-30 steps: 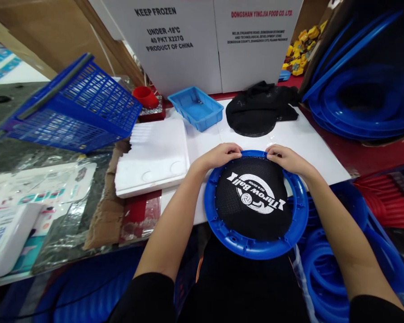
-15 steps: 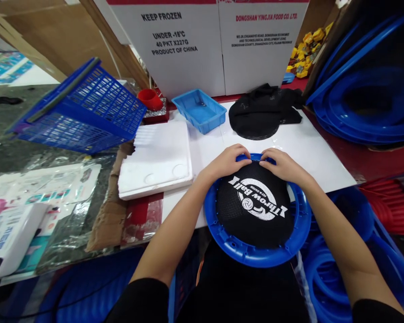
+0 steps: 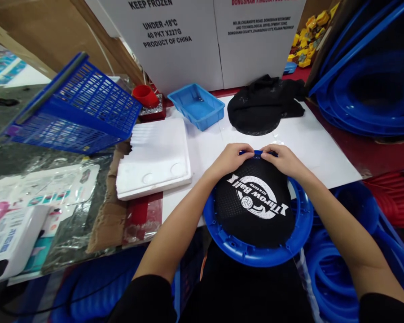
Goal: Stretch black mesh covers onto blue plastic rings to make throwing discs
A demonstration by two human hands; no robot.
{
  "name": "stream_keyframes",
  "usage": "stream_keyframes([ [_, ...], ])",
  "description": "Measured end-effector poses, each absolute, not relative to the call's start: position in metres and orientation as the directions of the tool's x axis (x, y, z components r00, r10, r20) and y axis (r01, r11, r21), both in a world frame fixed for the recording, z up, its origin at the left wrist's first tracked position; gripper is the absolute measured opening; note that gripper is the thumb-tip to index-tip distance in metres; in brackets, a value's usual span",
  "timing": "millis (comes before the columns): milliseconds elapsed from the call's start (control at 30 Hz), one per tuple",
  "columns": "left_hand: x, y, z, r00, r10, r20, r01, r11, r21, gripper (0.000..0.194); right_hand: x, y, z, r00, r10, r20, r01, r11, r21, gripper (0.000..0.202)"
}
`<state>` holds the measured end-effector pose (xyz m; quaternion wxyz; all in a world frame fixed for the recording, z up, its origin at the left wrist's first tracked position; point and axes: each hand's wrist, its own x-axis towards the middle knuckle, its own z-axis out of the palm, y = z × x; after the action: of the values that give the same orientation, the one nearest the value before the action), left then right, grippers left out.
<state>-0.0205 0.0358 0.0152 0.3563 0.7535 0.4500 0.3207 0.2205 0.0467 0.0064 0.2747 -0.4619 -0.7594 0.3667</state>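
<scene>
A blue plastic ring [image 3: 212, 220] rests at the table's front edge, against my body. Over its opening lies a round black mesh [image 3: 251, 231] printed in white with "Throw Ball". My left hand [image 3: 234, 157] pinches the mesh's far edge against the ring's rim. Just to the right, my right hand [image 3: 283, 159] does the same, thumb on the mesh and fingers over the rim. A short stretch of blue rim shows between the two hands. At lower right, part of the ring's inside stays uncovered by the mesh.
More black mesh pieces [image 3: 262, 107] lie behind the ring, beside a light blue tray [image 3: 205, 117]. White foam [image 3: 155, 166], a red cup [image 3: 144, 96] and a tilted blue basket [image 3: 84, 107] stand left. Blue rings [image 3: 366, 103] are stacked right; a white carton [image 3: 195, 58] is behind.
Both hands have stayed at the far rim, their fingertips now closer together and pressed tighter on the mesh edge. The camera view has shifted slightly.
</scene>
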Motion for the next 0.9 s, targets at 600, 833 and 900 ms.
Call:
stream_keyframes([
  [600,-0.012,0.036,0.006,0.246,0.955,0.164,0.586,-0.281,0.76,0.006,0.209,0.057,0.014,-0.396,0.918,0.004,0.674,0.294,-0.677,0.008],
  [833,-0.011,0.038,0.002,0.25,0.957,0.15,0.47,-0.255,0.845,0.01,0.212,0.061,0.015,-0.437,0.899,-0.014,0.658,0.309,-0.687,0.011],
  [900,-0.01,0.038,0.002,0.249,0.958,0.143,0.483,-0.251,0.839,0.023,0.212,0.063,0.015,-0.451,0.893,-0.01,0.653,0.322,-0.685,0.01],
])
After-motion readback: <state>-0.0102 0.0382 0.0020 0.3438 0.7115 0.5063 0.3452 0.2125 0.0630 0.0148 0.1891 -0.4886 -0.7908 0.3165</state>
